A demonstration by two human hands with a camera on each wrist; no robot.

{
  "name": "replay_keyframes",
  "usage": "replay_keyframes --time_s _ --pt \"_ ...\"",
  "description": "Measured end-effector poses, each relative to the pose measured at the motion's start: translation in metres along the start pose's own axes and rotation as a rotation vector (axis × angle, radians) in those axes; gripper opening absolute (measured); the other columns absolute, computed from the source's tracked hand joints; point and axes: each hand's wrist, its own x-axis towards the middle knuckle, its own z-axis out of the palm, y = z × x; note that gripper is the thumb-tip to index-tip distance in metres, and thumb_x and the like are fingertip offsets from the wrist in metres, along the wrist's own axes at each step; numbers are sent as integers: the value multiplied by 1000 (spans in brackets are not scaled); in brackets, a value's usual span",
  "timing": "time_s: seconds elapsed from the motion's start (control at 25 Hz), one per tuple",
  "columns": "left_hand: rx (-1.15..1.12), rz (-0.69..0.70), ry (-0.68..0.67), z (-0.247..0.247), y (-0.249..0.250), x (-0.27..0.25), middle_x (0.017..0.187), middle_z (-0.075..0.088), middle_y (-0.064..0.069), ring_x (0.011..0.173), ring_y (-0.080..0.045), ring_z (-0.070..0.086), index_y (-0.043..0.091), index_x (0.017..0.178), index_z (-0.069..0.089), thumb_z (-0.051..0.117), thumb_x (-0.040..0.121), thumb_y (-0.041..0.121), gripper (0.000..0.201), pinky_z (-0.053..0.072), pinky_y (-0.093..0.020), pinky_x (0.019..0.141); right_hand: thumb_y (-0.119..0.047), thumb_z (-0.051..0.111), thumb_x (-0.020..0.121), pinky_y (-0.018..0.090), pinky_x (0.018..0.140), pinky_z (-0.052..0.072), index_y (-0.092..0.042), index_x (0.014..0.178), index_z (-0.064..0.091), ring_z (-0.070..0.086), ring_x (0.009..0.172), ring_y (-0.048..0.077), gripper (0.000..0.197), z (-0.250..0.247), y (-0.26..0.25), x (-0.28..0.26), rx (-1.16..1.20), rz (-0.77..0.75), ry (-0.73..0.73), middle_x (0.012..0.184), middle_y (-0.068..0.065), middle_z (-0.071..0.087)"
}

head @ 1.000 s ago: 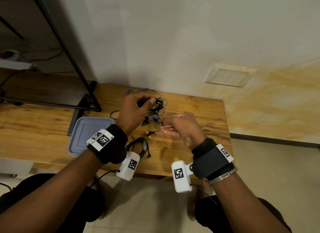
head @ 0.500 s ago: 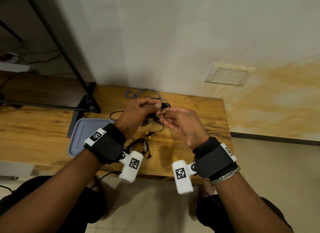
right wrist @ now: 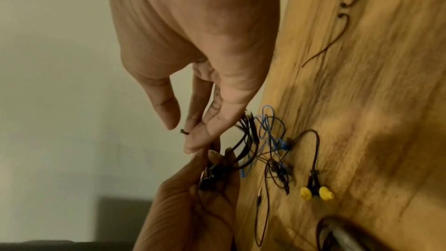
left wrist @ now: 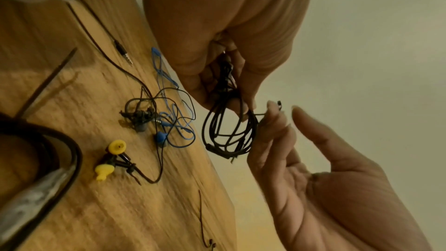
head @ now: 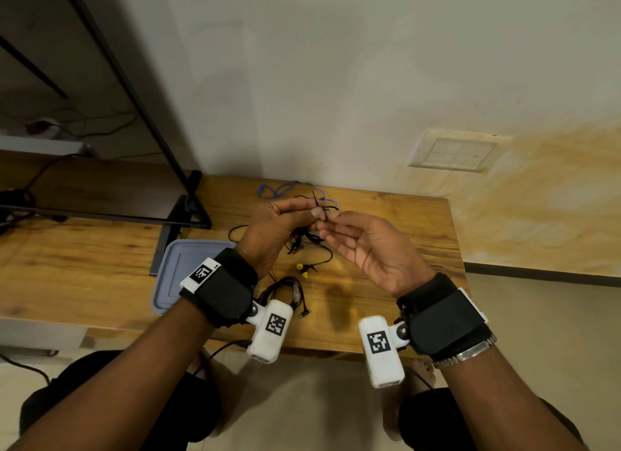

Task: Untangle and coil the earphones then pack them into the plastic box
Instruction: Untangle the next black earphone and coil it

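My left hand (head: 311,213) is raised over the wooden table (head: 386,282) and grips a small coil of black earphones (left wrist: 229,131) by its top. My right hand (head: 325,225) is palm up against it, and two of its fingers (left wrist: 272,119) pinch the cable's loose end while the thumb stands apart. Blue earphones (left wrist: 173,121) lie in a tangle with another black pair on the table below. Yellow-tipped earphones (head: 302,271) lie nearer to me. The plastic box (head: 181,269) with its bluish-grey lid sits left of my left wrist.
Another coiled dark cable (head: 285,292) with a jack plug lies near the table's front edge. A black monitor stand (head: 188,212) rises at the back left by the box. A thin loose wire (left wrist: 201,217) lies on the right part of the table. The wall runs behind.
My right hand, which held the cable stretched out lower right, has swung up and in to meet my left hand. The loose cable now hangs as loops from the left hand.
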Motion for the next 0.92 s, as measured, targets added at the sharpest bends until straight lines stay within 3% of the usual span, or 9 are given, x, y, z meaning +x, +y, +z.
replay_keyframes --time_s 0.08,0.16,0.32,0.4,0.6,0.76,0.92 --pt "62 39 16 -1 -1 -1 104 83 -5 97 -17 75 15 105 83 75 94 7 15 58 -35 97 -6 73 96 25 83 64 -2 105 79 77 89 19 12 1 -1 0 -43 -51 -18 102 15 80" --pt "122 70 18 -2 -2 0 104 83 -3 101 -19 75 20 105 82 75 95 9 17 60 -34 97 -9 80 93 22 77 61 -4 112 78 73 86 15 20 0 2 3 -210 -168 52 98 9 79" --pt "299 146 -34 -3 -4 0 110 82 -6 104 -28 77 12 120 79 74 97 11 24 62 -25 86 -19 83 92 22 67 56 -14 107 83 68 78 7 15 -3 11 12 -390 -335 226 91 5 77" --pt "333 156 -57 -1 -4 -1 112 81 -5 101 -25 77 9 123 77 74 97 10 27 61 -19 80 -19 84 91 23 67 56 -17 104 84 68 80 11 13 -5 11 14 -378 -346 265 91 7 80" --pt "345 181 -77 -3 -4 -1 112 81 -9 100 -22 77 6 124 77 73 97 9 27 60 -17 78 -12 86 88 23 69 56 -9 104 84 67 82 19 17 -7 9 12 -295 -272 248 103 23 80" --pt "366 194 -100 -1 -4 -2 110 82 -9 100 -15 78 6 125 76 72 98 10 27 59 -18 79 -9 85 88 29 81 59 -5 106 82 67 82 20 18 -7 9 12 -267 -302 267 101 22 81" --pt "402 181 -114 -3 -6 1 105 83 -3 100 -24 78 12 122 79 73 99 16 25 63 -28 84 -7 84 89 29 80 60 -4 105 82 66 79 20 16 -7 10 14 -272 -302 308 91 16 81"
